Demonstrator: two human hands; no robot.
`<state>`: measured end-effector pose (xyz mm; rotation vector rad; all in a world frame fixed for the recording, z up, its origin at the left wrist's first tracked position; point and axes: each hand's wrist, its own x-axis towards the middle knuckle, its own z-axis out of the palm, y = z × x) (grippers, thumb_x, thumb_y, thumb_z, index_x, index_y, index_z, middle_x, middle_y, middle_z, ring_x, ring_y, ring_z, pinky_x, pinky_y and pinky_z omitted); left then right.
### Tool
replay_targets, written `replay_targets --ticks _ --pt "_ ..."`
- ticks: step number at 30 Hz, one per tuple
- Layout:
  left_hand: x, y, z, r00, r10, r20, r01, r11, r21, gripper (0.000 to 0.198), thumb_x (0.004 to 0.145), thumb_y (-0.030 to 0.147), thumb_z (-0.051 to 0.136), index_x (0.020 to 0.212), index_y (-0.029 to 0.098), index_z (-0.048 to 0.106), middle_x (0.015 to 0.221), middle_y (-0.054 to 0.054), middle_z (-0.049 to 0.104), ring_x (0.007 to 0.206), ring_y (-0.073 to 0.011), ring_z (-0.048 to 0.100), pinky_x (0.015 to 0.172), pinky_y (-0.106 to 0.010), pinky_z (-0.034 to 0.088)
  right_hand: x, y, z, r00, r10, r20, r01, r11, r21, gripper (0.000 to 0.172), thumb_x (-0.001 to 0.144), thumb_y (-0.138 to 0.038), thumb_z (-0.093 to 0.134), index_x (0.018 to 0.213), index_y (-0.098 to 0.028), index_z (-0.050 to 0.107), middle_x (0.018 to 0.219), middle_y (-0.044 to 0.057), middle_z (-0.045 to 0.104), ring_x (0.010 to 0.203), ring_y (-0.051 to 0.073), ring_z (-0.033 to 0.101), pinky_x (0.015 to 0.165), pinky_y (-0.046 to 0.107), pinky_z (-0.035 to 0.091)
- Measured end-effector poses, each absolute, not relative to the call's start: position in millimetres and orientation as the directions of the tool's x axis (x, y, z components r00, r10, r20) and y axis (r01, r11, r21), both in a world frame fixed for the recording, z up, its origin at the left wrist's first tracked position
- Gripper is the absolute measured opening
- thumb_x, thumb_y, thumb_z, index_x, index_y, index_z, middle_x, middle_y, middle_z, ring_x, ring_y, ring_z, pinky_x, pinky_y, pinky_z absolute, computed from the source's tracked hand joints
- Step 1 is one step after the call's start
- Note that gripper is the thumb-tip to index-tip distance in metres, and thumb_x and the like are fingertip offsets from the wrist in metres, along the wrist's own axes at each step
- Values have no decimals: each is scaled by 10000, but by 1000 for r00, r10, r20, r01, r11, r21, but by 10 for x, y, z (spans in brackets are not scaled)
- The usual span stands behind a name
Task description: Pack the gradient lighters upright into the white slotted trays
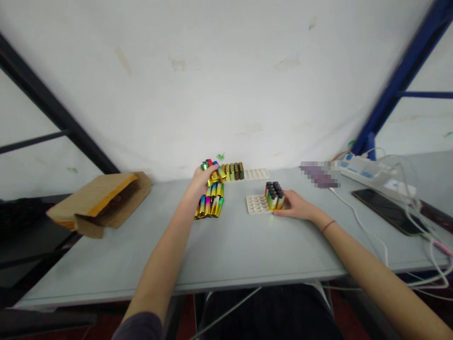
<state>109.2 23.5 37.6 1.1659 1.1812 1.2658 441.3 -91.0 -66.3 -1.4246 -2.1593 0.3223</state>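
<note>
My left hand [203,177] curls over a loose heap of shiny multicoloured lighters [212,177] at the table's far side, and some seem gripped in its fingers. Below it, more lighters [211,205] lie side by side. A row of upright dark-capped lighters [232,171] stands to its right. My right hand [295,206] rests on the table, fingertips against a cluster of upright lighters [274,196] standing in a white holed tray [256,204]. A second white tray [256,174] lies behind it.
The grey table [233,250] ends in a near edge close to my body. A brown paper envelope [101,205] lies at the left. On the right are a blurred purple object [318,174], a power strip [368,172], a dark phone [385,211] and white cables.
</note>
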Motion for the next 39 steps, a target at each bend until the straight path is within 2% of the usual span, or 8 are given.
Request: replay_targets --ticks 3,6,9,15,23,27,31,39 --pt "551 388 437 -125 987 -102 197 126 972 243 591 242 833 698 187 622 589 -2 658 552 -160 610 549 -265 509 4413 -913 -667 -306 905 296 776 417 -472 573 765 -606 794 1138 -176 725 1042 125 777 912 327 688 896 454 524" --pt "170 480 362 -185 974 -128 517 208 831 196 618 220 797 613 192 602 513 11 606 514 -150 562 472 -234 428 4413 -916 -667 -311 903 298 768 423 -480 574 773 -617 781 1131 -171 727 1034 127 774 907 329 685 892 453 521" --pt "41 546 239 -196 974 -117 688 221 691 214 630 245 808 589 202 603 487 18 576 538 -164 579 462 -230 408 4415 -918 -663 -311 903 296 766 422 -485 574 770 -619 782 1125 -172 726 1037 128 775 908 331 684 882 449 521" --pt "245 632 123 -118 975 -186 679 216 702 259 583 316 860 694 207 654 675 -36 727 772 -244 734 625 -277 553 4417 -924 -652 -314 905 287 773 419 -476 565 777 -604 779 1130 -167 720 1050 135 776 902 326 680 883 451 521" --pt "339 569 126 -120 989 -87 822 148 551 249 654 402 837 667 216 671 610 -64 707 893 -341 754 705 -335 545 4414 -925 -644 -308 905 294 768 419 -485 557 767 -595 799 1134 -183 724 1068 127 786 905 320 686 895 453 532" --pt "310 562 125 -106 993 -44 907 115 405 374 721 507 793 890 178 737 906 -146 808 1049 -384 751 784 -346 548 4416 -918 -666 -301 906 297 771 414 -484 563 764 -594 799 1136 -178 726 1072 135 784 918 331 688 896 460 530" --pt "322 540 87 -73 997 29 948 61 311 547 820 520 722 1211 139 695 1280 -206 754 1225 -379 697 910 -345 532 4420 -910 -675 -300 909 291 776 410 -479 560 756 -603 802 1111 -177 727 1054 132 781 915 333 691 883 455 530" --pt "421 393 25 -51 996 69 987 40 154 517 1008 471 441 1289 100 664 1275 -241 743 1226 -382 692 979 -396 521 4416 -921 -668 -299 906 299 775 414 -477 551 762 -599 808 1110 -181 723 1044 121 784 895 312 681 875 445 534"
